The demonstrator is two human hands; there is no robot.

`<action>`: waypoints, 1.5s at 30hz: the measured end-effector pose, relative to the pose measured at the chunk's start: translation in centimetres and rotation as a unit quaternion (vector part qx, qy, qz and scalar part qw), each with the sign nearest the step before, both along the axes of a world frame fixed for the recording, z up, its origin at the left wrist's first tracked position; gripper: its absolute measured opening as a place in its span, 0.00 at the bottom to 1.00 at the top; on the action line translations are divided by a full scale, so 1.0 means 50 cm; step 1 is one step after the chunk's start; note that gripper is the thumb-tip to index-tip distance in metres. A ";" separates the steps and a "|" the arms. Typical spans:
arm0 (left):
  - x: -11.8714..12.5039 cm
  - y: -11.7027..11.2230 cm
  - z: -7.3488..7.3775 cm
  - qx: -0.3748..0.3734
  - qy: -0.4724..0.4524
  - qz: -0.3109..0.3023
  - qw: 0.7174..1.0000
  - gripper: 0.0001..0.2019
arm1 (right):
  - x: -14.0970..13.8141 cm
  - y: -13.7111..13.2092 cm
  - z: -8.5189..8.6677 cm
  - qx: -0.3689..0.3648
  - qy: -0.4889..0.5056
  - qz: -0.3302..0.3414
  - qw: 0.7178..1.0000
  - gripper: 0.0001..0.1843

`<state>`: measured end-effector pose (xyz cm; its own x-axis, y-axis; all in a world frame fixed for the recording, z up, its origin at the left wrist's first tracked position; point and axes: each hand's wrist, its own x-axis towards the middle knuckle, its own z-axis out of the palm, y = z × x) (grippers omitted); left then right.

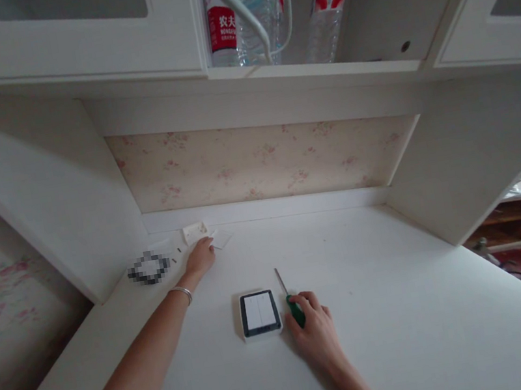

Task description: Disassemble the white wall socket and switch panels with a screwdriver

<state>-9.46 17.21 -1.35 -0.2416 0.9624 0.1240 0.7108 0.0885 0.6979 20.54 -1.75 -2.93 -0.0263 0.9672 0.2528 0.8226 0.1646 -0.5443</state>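
My right hand (pixel 314 328) rests on the worktop with its fingers around the green handle of a screwdriver (pixel 281 282), whose metal shaft points away from me. Just left of it lies a square wall switch (pixel 259 312) with a white face and a dark frame. My left hand (pixel 200 257) reaches to the back left, its fingers closed at the edge of a thin white plate (pixel 222 238). Behind those fingers sits a white square box-like piece (pixel 194 232). Two small screws (pixel 176 256) lie left of that hand.
A blurred-out dark-edged object (pixel 149 268) lies at the left of the white worktop (pixel 391 332). Overhead, an open cupboard holds plastic bottles (pixel 328 3), with a white bar (pixel 235 4) across its front. Side panels (pixel 484 140) bound the worktop at both ends.
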 end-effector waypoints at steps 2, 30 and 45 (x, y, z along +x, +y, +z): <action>0.002 0.007 0.003 -0.004 0.068 -0.023 0.997 0.18 | 0.000 0.000 0.000 -0.001 -0.003 -0.002 1.000 0.15; 0.085 -0.212 0.065 0.038 0.079 -0.131 0.987 0.21 | 0.000 -0.011 0.001 -0.007 0.007 0.006 1.000 0.22; 0.140 -0.357 -0.009 0.010 -0.061 -0.289 0.955 0.43 | 0.048 0.021 0.071 0.093 0.657 -0.187 0.724 0.17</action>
